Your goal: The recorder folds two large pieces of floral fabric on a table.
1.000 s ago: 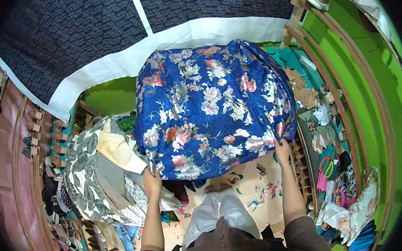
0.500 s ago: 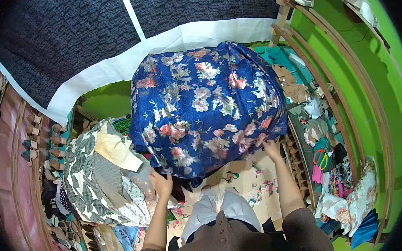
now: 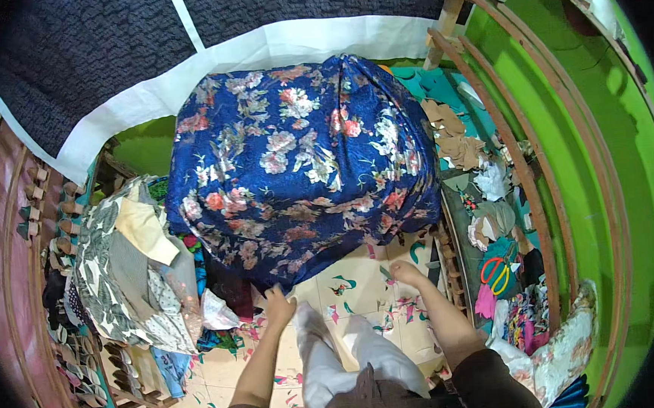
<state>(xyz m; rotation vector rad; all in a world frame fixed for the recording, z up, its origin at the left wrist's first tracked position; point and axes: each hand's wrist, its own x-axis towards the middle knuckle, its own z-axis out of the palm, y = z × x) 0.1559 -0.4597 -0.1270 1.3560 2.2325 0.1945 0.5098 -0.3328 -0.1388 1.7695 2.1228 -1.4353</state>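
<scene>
A blue floral cloth (image 3: pixel 286 157) is draped over a large bulky shape, which it hides. Its lower edge hangs down toward my legs. At the lower left corner of this edge, my left hand (image 3: pixel 280 307) has its fingers closed on the hem. My right hand (image 3: pixel 408 273) hovers over the tiled floor, just below the cloth's right part and apart from it, with its fingers curled together and nothing visible in them.
Fabric pieces with a leaf print (image 3: pixel 104 272) are heaped at the left, beside a rack of shoe forms (image 3: pixel 80 365). Along the right, a wooden rack (image 3: pixel 533 167) runs past scraps and orange-and-yellow-handled scissors (image 3: pixel 496 274). Colourful cuttings litter the tiled floor (image 3: pixel 340 283). A dark curtain (image 3: pixel 313 4) hangs behind.
My right hand has let go of the cloth's edge and drawn away from it. The cloth's front now hangs lower at the left, where my left hand stays on the hem. The view has shifted.
</scene>
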